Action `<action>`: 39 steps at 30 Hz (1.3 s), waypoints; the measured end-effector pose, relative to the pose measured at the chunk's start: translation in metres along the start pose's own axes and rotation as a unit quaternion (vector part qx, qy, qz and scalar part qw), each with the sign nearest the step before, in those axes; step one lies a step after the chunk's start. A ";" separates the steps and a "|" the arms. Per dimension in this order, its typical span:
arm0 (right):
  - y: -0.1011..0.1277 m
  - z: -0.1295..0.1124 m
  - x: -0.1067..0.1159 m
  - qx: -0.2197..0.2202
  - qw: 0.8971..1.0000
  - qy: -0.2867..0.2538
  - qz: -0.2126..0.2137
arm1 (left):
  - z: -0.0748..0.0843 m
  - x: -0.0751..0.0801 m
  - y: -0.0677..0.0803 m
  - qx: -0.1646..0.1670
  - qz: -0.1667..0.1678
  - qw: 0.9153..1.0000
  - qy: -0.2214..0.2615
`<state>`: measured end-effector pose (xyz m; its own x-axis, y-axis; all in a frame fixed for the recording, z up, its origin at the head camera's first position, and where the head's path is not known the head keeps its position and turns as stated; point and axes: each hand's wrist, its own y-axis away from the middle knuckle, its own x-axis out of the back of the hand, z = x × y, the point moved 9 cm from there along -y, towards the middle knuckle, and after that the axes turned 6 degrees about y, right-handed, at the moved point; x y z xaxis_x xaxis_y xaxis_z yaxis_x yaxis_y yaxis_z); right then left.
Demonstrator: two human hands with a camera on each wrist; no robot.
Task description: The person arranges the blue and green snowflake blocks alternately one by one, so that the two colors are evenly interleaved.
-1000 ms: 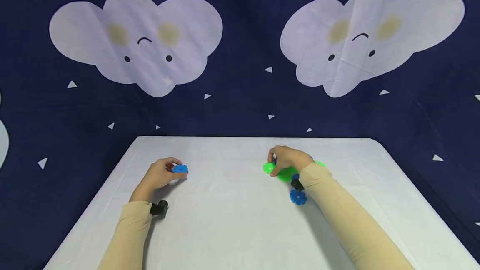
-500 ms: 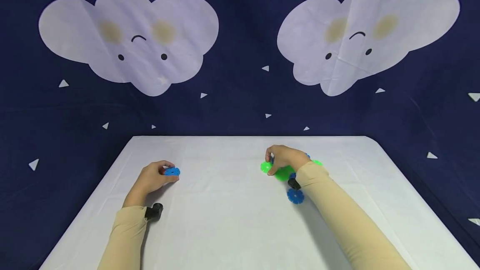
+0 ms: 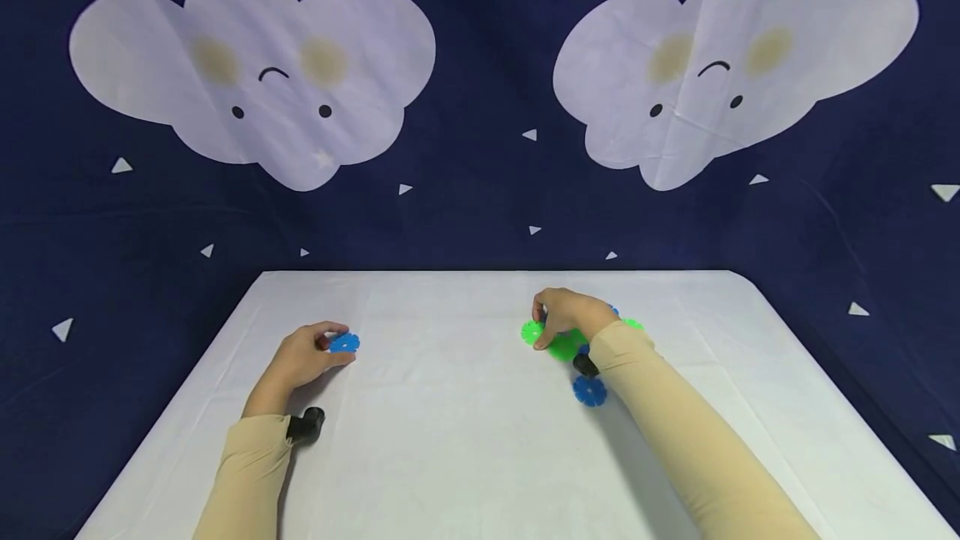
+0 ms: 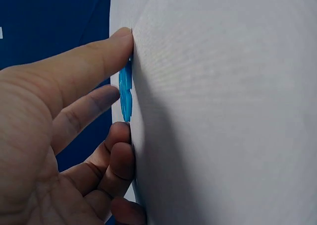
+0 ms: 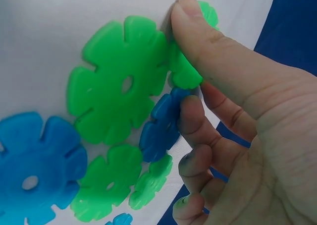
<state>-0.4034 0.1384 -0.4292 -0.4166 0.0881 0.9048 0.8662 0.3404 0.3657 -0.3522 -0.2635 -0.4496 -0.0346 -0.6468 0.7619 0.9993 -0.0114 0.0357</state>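
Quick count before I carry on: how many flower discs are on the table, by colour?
Green discs: 4, one pinched by the right hand.
Blue discs: 4, one held by the left hand, one showing only an edge.
Total: 8, as far as the hands leave them in view.

Long beige sleeves (image 3: pixel 697 448), black wrist-mounted cameras (image 3: pixel 306 425).
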 end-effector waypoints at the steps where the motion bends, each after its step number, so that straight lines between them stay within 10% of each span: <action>1: 0.000 0.000 0.000 -0.001 1.000 -0.001 0.001 | -0.001 0.000 0.000 0.004 0.001 1.000 0.000; 39: 0.013 -0.006 0.000 0.041 0.995 0.037 0.081 | -0.001 -0.002 0.010 0.004 0.005 1.000 0.024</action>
<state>-0.3904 0.1372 -0.4226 -0.2496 0.0789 0.9651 0.8937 0.4024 0.1983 -0.3416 -0.2635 -0.4515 -0.0240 -0.6827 0.7303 0.9994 0.0010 0.0337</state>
